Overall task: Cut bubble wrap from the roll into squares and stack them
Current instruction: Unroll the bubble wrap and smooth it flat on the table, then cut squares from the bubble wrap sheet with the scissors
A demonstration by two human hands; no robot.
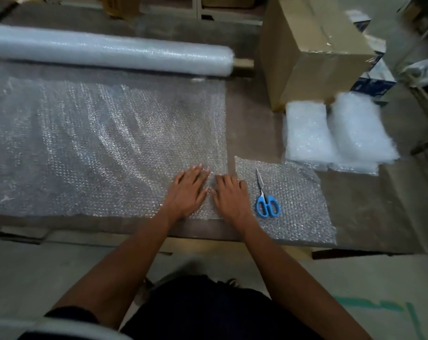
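Both the left hand (pixel 188 192) and right hand (pixel 230 195) press flat, fingers open, on the unrolled bubble wrap (pixel 105 143) near the worktop's edge, apparently smoothing it before cutting, so next comes picking up the scissors (pixel 267 197) lying to the right.

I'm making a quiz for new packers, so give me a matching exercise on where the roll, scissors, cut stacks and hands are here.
Column one:
1. roll
2. scissors
3. cut stacks
4. hands (left hand, right hand)

Column two:
A. beside the cardboard box
B. flat on the unrolled sheet's near right corner
C. far side of the table
D. on a loose cut piece

Pairs: 1-C, 2-D, 3-A, 4-B
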